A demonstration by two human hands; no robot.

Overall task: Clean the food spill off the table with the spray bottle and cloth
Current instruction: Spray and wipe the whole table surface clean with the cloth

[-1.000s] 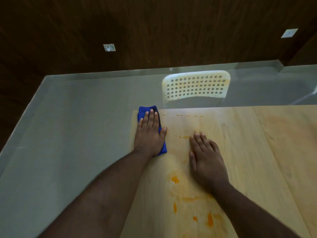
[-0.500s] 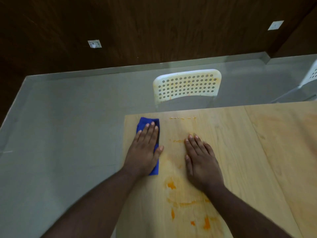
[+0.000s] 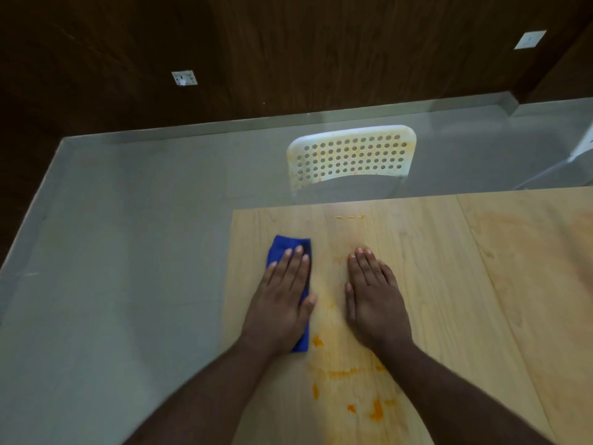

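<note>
Nearest the camera, orange food spill (image 3: 373,409) lies in streaks and blobs on the pale wooden bench (image 3: 449,284), between the two forearms, with a fainter orange film running up the gap between the hands. The left hand (image 3: 282,303) lies flat, fingers straight and together, pressing a folded blue cloth (image 3: 287,248) onto the bench near its left edge; the cloth shows beyond the fingertips and along the thumb side. The right hand (image 3: 373,303) rests palm-down on bare wood just beside it, fingers straight, holding nothing. To wipe well, I judge the cloth should be drawn toward the body under even palm pressure, then steered right across the thick blobs, since the worst of the spill sits nearer than the cloth now covers; folding to a clean face would avoid smearing. A thin pale-orange line (image 3: 349,216) near the far edge also needs a pass. Beyond stands a white perforated chair (image 3: 349,155), stained orange. No spray bottle is in view, and no writing or brand can be read anywhere.
</note>
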